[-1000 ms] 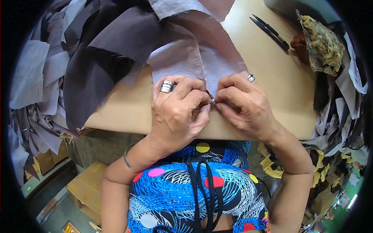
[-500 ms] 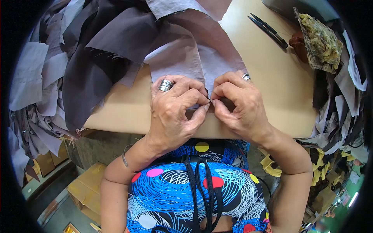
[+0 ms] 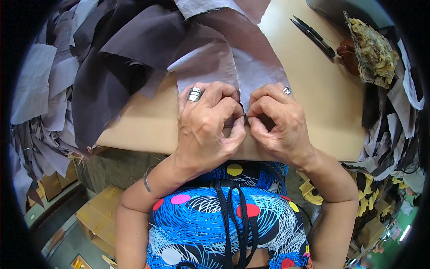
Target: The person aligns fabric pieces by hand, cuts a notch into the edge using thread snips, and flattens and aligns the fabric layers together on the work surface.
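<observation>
Two mauve-grey fabric pieces, a left one (image 3: 208, 58) and a right one (image 3: 260, 62), meet along a lengthwise seam that runs down to my fingers. At its near end my left hand (image 3: 204, 125) is closed, thumb and index finger pinching the cloth edge. Close beside it, my right hand (image 3: 284, 125) pinches at the same spot. A tiny dark strip, perhaps thread or cloth edge, shows between the two pairs of fingertips; its kind cannot be made out. My palms cover the lower part of the fabric.
Dark and grey fabric pieces (image 3: 134, 40) heap at the left and hang over the table edge. On the tan table (image 3: 139, 123), black tweezers (image 3: 313, 36) lie at the upper right, beside a yellowish fibrous pad (image 3: 374, 51). More fabric strips (image 3: 401, 107) hang at the right. A cardboard box (image 3: 101, 215) stands below left.
The whole view has shifted slightly, with table items a little further right. Both hands stay pinched at the seam's near end; the gap between their fingertips looks slightly wider.
</observation>
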`<action>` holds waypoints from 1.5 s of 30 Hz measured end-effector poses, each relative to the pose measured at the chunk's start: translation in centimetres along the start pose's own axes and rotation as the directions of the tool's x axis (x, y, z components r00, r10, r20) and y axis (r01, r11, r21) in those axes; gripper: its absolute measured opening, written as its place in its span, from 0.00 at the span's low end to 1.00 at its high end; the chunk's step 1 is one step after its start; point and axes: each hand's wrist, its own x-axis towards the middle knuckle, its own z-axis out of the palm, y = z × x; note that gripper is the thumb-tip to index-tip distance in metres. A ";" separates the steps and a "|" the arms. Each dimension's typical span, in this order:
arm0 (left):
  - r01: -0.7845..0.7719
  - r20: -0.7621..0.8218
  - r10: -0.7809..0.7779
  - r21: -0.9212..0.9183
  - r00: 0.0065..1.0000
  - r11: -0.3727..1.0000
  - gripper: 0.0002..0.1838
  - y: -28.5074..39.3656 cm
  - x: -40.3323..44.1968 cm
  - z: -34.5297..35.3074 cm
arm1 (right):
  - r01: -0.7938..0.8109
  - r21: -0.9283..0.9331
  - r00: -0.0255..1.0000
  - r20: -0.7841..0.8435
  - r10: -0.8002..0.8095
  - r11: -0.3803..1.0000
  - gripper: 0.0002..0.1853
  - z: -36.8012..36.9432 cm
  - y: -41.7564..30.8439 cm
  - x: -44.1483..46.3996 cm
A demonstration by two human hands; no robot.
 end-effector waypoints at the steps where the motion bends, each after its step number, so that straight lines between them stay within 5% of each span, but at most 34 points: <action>1: 0.008 0.010 -0.008 -0.005 1.000 1.000 0.05 0.0 0.1 -0.1 | 0.001 -0.006 1.000 -0.007 -0.001 1.000 0.06 0.0 0.0 0.0; 13: 0.020 0.028 -0.018 -0.080 0.999 0.997 0.05 -0.3 0.1 0.0 | -0.037 -0.064 0.999 -0.023 0.036 0.997 0.06 0.3 -0.3 0.2; 45: -0.066 -0.130 0.095 0.214 0.987 0.975 0.15 -1.0 2.2 1.2 | 0.068 -0.083 0.998 -0.010 -0.069 0.994 0.07 0.2 0.2 0.2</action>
